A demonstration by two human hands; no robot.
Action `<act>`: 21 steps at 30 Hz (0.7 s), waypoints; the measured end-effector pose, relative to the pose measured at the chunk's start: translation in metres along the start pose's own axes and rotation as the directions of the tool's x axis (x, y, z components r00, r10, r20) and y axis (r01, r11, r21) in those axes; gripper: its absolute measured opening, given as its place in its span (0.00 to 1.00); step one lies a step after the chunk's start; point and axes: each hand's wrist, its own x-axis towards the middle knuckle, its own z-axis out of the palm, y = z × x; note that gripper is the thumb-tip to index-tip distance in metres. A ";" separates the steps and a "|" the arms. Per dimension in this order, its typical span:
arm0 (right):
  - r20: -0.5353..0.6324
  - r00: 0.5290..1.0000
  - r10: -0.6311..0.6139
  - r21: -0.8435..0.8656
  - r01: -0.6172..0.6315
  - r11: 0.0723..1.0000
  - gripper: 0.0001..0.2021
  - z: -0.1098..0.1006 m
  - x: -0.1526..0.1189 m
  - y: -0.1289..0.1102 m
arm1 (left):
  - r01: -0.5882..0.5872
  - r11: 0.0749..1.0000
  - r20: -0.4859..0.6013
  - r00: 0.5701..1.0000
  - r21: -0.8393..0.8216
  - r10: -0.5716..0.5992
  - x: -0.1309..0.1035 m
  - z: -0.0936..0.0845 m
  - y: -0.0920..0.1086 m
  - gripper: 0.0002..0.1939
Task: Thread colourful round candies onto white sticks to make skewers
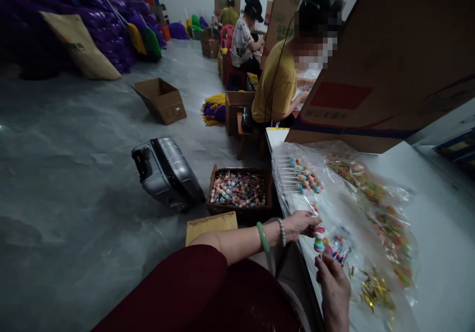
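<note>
Dark red sleeve (166, 292) is closest to the lens, lower left. Left hand (302, 224) has a narrow grip on the upper part of a multicolored beaded stick (319, 240), held over the near edge strip of the white table (441, 218). Right hand (334, 282) sits at its lower end, fingers drawn in; can't tell if they grip it.

Risks, my read: left pinch looks like the main support, so a slip drops the stick, maybe off the edge. Right knuckles are right by a clear packet (341, 245); a sideways swing could shove it. Gold strips (374, 290) lie loose near that hand, easy to scatter. Plastic sheeting (285, 203) may snag the bracelet (282, 232) and drag the laid-out row of beaded sticks (306, 176).

Edges: table's left side runs close under both hands; carton of beaded sticks (239, 188) is beside it, lower. Cardboard panel (334, 94) limits reach ahead. More room right, past the bagged colored pieces (389, 233), and over the floor left.
</note>
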 end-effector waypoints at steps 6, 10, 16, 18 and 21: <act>-0.103 0.988 -0.117 -0.084 0.109 0.990 0.22 -0.006 0.002 -0.010 | 0.040 0.996 0.047 0.998 -0.077 -0.036 0.002 -0.008 0.012 0.09; 0.218 0.962 0.163 0.358 -0.234 0.904 0.20 -0.015 0.015 -0.020 | -0.006 0.983 0.225 0.973 -0.183 0.048 -0.001 -0.009 0.019 0.17; 0.715 0.666 0.211 0.446 -0.668 0.596 0.15 -0.022 0.023 -0.008 | -0.027 0.995 0.324 0.944 -0.100 0.058 -0.005 -0.001 0.015 0.23; 0.751 0.636 0.174 0.458 -0.694 0.556 0.14 -0.021 0.021 -0.003 | -0.025 0.998 0.357 0.933 -0.062 0.045 -0.008 0.004 0.013 0.24; 0.755 0.643 0.132 0.503 -0.696 0.513 0.14 -0.022 0.017 0.001 | 0.003 1.000 0.412 0.911 -0.023 0.007 -0.011 0.013 0.008 0.24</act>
